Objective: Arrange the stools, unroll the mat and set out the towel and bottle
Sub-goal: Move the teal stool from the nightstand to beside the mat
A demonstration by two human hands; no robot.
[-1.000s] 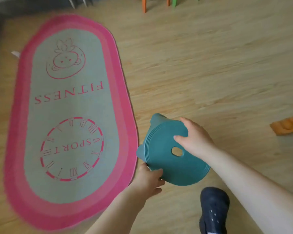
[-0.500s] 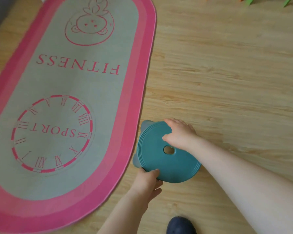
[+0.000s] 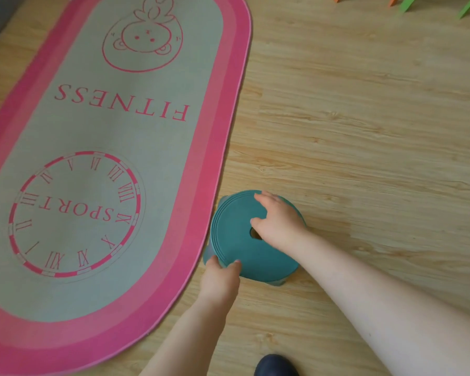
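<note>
From the head camera, the mat (image 3: 114,164) lies flat and unrolled on the wooden floor (image 3: 350,131). It is an oval with a grey-green middle and a pink border. Its pink lettering reads "FITNESS" and, inside a clock ring of Roman numerals, "SPORT", all upside down from this side; a cartoon animal face is drawn beyond the words. Just beside the mat's right edge stands the teal stool (image 3: 236,234), a round seat with raised rings near the rim and a small hole in the centre. The left hand (image 3: 221,278) grips the stool's near rim, fingers curled over it. The right hand (image 3: 278,222) rests on the seat with fingers bent over its far side. Orange and green stool legs (image 3: 407,4) show far from the mat, at the top.
</note>
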